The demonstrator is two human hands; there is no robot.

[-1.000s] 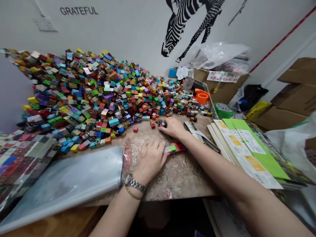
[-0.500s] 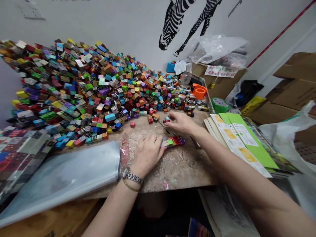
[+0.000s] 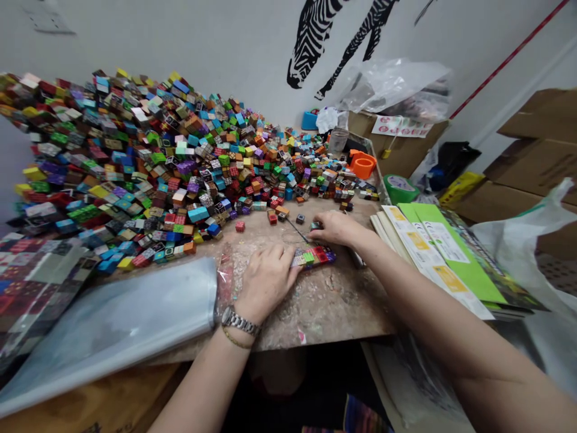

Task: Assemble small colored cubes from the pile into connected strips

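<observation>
A short row of small glossy cubes [image 3: 314, 257] is pinned flat on the mottled worktop [image 3: 333, 307] by the left hand [image 3: 265, 279]; a dark cube [image 3: 315, 226] is pinched in the right hand [image 3: 336, 228] fingers.

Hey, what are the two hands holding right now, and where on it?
The left hand presses its fingertips on the left end of a short row of cubes. The right hand pinches one small cube just above the row.
</observation>
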